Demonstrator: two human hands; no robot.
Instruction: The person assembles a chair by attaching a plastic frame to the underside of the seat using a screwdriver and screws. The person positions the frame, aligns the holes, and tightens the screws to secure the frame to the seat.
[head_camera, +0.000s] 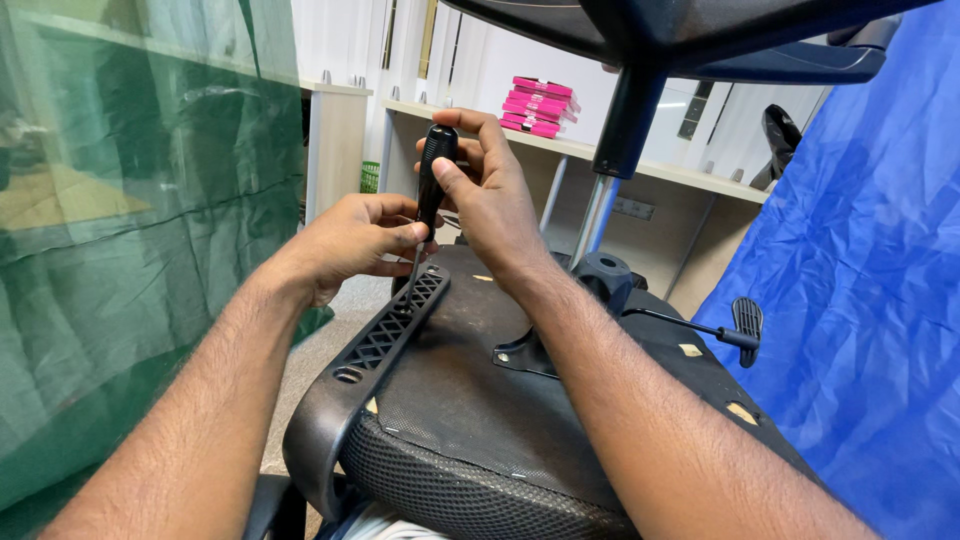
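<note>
An office chair seat (470, 400) lies upside down in front of me, its black fabric underside facing up. A black plastic armrest bracket (375, 350) with a lattice pattern runs along its left edge. My right hand (485, 180) grips the black handle of a screwdriver (433, 175), held upright with its thin shaft pointing down into the far end of the bracket. My left hand (355, 240) pinches the shaft low down, just above the bracket.
A green plastic sheet (130, 220) hangs on the left and a blue one (860, 300) on the right. Another chair's base and column (625, 120) stand over the seat. An adjustment lever (745, 325) sticks out right. Pink boxes (538, 105) sit on a far shelf.
</note>
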